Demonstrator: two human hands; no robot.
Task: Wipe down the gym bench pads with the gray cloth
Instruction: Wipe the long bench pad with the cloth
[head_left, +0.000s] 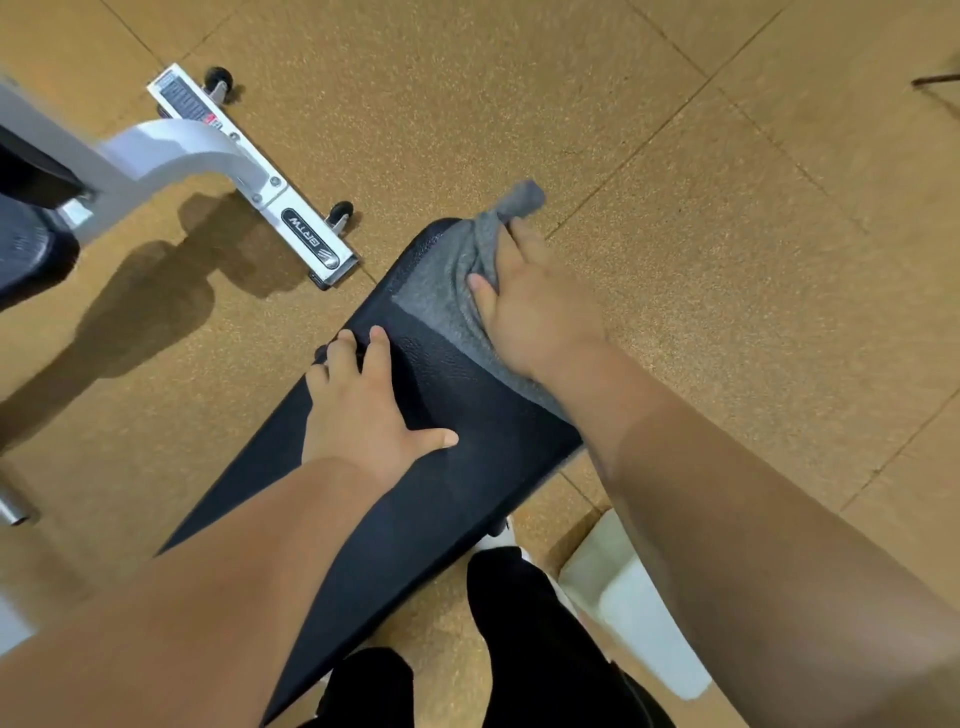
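On the black bench pad, the right grip bunches the gray cloth at the far end, fingers curled into it; the left grip rests open-palmed at the pad's left edge.

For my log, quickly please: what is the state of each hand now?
Left hand: open, resting flat on the bench pad.
Right hand: gripping the gray cloth.

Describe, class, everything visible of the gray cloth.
The cloth is gray, soft-looking fabric. Part lies spread flat on the far end of the black pad; the rest is bunched under the right hand, which grips it. A twisted tail sticks out beyond the pad's far edge, and a strip runs along its right edge under the wrist.
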